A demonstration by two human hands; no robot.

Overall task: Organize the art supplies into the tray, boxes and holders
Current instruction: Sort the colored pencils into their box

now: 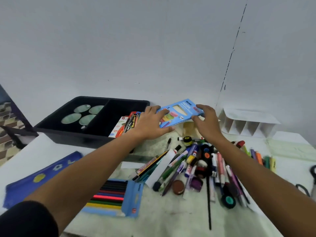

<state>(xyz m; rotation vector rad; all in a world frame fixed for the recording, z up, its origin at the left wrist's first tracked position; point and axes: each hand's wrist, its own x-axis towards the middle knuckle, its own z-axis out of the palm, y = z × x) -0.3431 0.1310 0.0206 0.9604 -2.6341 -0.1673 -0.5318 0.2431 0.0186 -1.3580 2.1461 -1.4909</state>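
Observation:
Both hands hold a blue box of neon coloured pencils (182, 111) just above the table, to the right of the black tray (51, 124). My left hand (152, 123) grips its left end, thumb under the near edge. My right hand (206, 121) grips its right end with curled fingers. Several flat boxes (127, 124) lean inside the tray's right compartment. Round palette wells (81, 114) lie in its left compartment. A heap of markers, pens and paint pots (201, 165) covers the table in front.
A white divided holder (246, 124) stands at the back right. An open blue case of coloured pencils (112, 197) lies near the front, a blue pouch (41, 177) to its left. Scissors (313, 178) sit at the right edge. A wall rises behind the table.

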